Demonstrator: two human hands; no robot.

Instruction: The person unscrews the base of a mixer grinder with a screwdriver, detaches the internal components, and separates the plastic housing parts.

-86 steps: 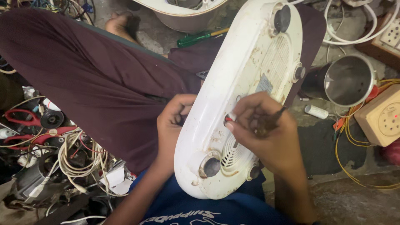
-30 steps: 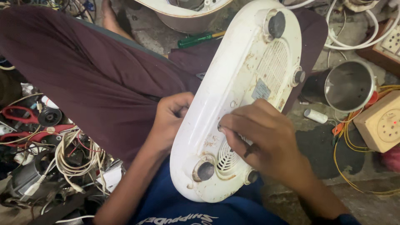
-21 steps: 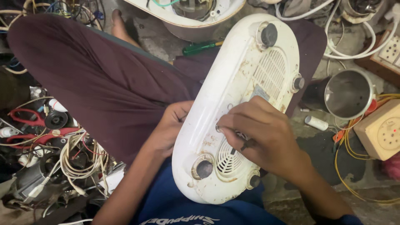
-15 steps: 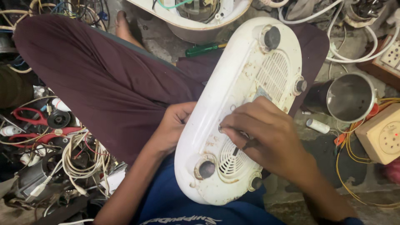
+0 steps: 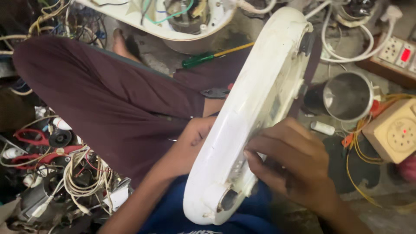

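White appliance casing [image 5: 255, 112] lies tilted across the lap, on edge. Left hand [image 5: 195, 138] cups its underside, grip clasped on the casing. Right hand [image 5: 294, 164] presses its face, fingers curled; whether they pinch anything, cannot tell. Steady support underneath keeps it from rocking. Green screwdriver [image 5: 208, 57] on floor.

White appliance base [image 5: 251, 117]: earlier it lay with its flat underside toward me, slotted vents and round feet in plain view; I have now tipped it onto its long edge, so only the rim and one round socket at the near end show.

My right hand [image 5: 294, 167]: shifted from the vented face to the turned-away side, fingers curled over the edge.

My left hand [image 5: 195, 141]: now largely hidden behind the housing, bracing it from the left.

The small tool seen earlier in my right fingers is no longer visible.
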